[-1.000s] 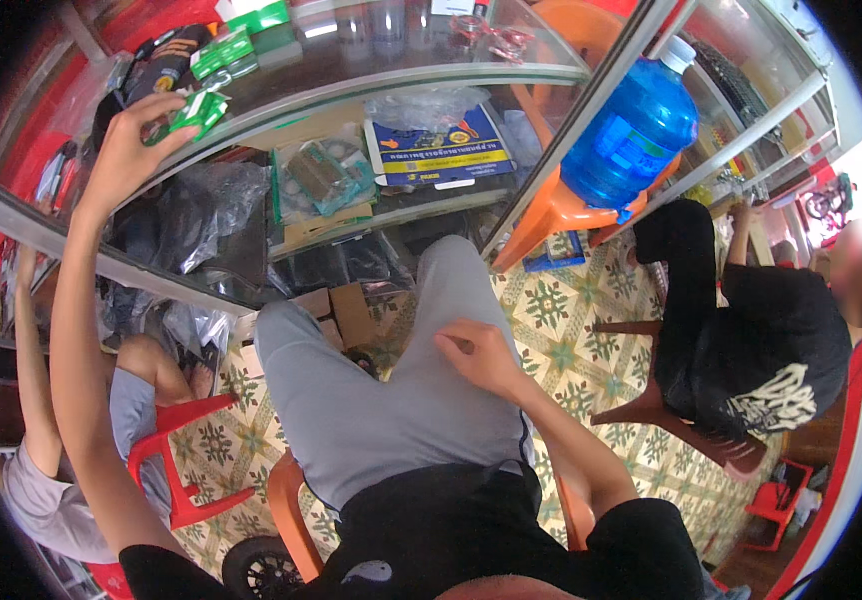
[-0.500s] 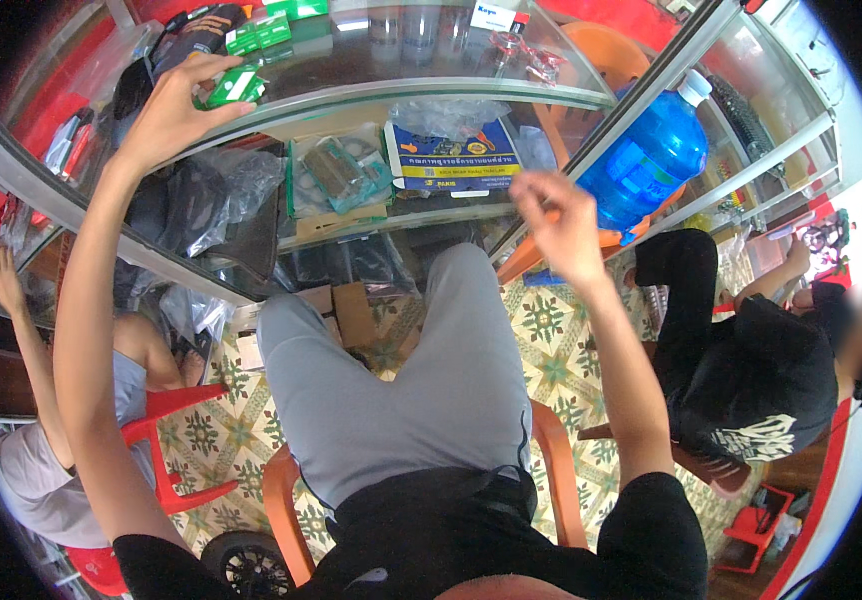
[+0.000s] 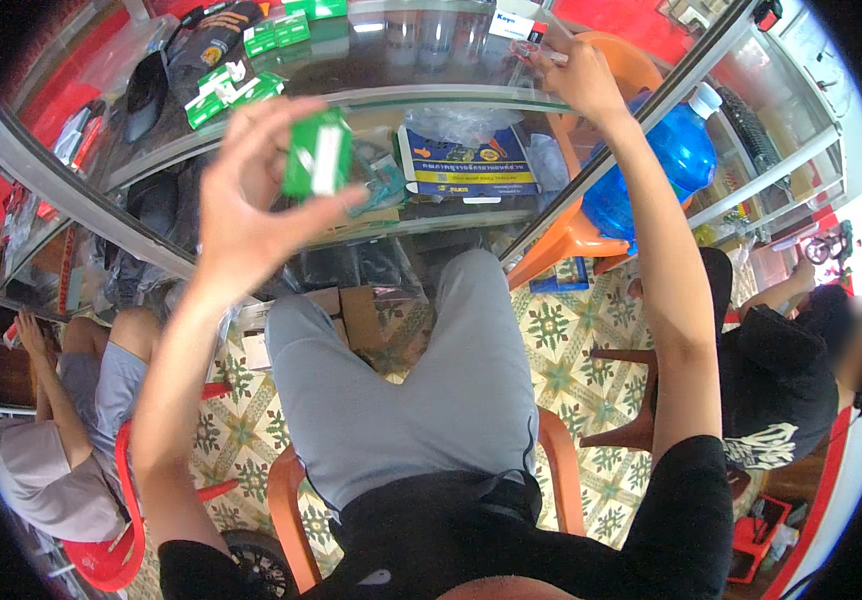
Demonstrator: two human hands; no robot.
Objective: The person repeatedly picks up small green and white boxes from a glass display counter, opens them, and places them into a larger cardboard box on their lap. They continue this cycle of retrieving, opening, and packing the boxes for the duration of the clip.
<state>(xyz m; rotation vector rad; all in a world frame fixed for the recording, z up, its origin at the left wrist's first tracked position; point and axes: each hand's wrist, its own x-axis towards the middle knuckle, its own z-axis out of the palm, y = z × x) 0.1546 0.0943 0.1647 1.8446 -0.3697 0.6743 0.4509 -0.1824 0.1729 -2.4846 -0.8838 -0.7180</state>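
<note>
Though planted a second ago among the scattered small green cartons on the clear glass display counter, now lifted well clear of that glass and brought up toward the camera: left hand. Grasping one small green-and-white cardboard box, pinched between thumb below and curled fingers above, white panel facing out. So one box picked off the pile and held in the air, apart from the others, which lie as before on the counter's far left.

Up from the grey-trousered thigh, then across and forward to the counter top at the far side: right hand. Fingers bunched against small things beside a white card; impossible to tell whether gripping one or only touching, and what kind.

Under the glass, a flat blue-and-yellow printed package on the shelf. Just right of the counter, a big blue plastic water bottle on an orange plastic stool. On the patterned tile floor, two other seated people: one in black at right, one in grey at left.
</note>
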